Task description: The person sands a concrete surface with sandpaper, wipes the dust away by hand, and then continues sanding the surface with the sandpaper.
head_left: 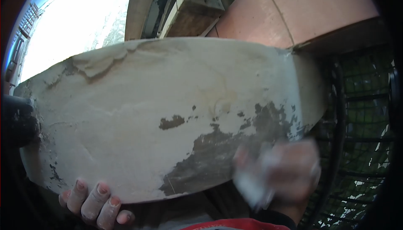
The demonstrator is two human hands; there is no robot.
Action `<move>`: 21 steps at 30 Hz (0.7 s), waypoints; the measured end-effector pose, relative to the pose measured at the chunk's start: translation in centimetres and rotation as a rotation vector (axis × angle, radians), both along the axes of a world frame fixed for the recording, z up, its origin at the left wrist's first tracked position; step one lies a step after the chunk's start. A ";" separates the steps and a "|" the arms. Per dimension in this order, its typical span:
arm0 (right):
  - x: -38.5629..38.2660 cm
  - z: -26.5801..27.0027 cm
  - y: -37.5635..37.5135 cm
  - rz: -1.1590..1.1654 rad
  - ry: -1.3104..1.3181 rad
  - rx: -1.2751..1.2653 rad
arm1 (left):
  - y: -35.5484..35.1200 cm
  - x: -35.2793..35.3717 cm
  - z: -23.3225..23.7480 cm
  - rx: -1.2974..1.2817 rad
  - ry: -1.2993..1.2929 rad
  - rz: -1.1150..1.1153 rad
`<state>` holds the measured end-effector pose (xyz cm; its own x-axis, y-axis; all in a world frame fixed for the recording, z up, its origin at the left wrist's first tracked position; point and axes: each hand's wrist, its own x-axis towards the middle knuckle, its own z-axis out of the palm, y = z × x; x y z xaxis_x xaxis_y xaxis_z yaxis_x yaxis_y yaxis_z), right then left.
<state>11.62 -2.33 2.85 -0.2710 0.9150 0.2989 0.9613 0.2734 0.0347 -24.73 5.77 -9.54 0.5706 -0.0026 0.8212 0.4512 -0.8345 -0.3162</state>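
Observation:
A broad slab-like surface [117, 108] with whitish plaster or paint fills the middle of the view. Its coating is worn through to a dark grey patch [214, 158] at the lower right, and the skin is cracked and lifting along the upper left. My left hand [98, 207], dusted white, rests its spread fingers at the near edge of the slab. My right hand [289, 169] is smeared by motion over the lower right edge beside the grey patch. It looks closed around a whitish piece [252, 184], whose kind the blur hides.
A dark round pipe end [19, 121] meets the slab at the left. Black metal grating [365, 133] stands on the right. Behind the slab are a worn wooden frame [193, 16] and reddish tiles [310, 7]. Bright outdoor ground [79, 24] shows at the upper left.

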 end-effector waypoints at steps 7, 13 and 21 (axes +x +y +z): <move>0.4 2.2 0.8 0.103 0.048 -0.202 | -0.6 -0.1 0.8 -0.039 0.079 0.051; 0.2 0.6 0.5 -0.191 0.034 -0.002 | -0.9 -0.3 0.1 -0.025 0.024 0.027; 1.5 1.6 -0.3 0.285 0.300 -0.165 | -0.6 1.7 1.9 -0.071 0.016 0.117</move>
